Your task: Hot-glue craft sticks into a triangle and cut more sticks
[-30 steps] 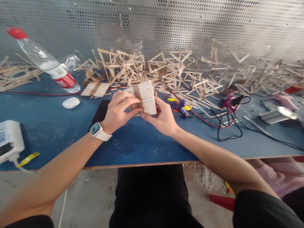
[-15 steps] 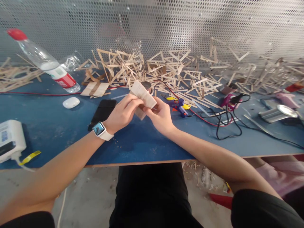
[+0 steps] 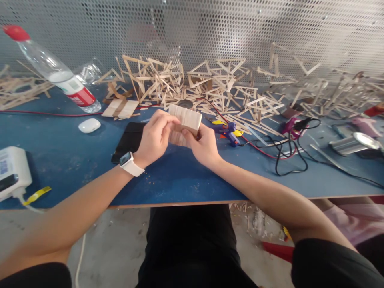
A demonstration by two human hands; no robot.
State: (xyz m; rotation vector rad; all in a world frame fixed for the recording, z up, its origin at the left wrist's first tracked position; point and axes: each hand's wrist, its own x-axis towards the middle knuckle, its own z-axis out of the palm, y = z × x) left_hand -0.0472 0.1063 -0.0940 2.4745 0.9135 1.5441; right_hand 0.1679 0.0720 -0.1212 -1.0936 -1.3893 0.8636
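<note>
Both my hands hold a small block of pale wooden sticks above the blue table. My left hand has a white watch on its wrist, and its fingers are closed on the block's left side. From the right, my right hand grips the block, its thumb lying across the front face. A darker strip seems to run across the block's middle, partly covered by my fingers. A black flat case lies just beyond my left wrist.
Loose sticks pile along the perforated metal screen. A bottle, white case, and banded stick bundle lie left; a purple glue gun and black cables lie right. Someone's pink clothing shows far right.
The block has turned from a steep diagonal tilt to nearly level, with its broad face now towards me. My left fingers have shifted along its left side.
</note>
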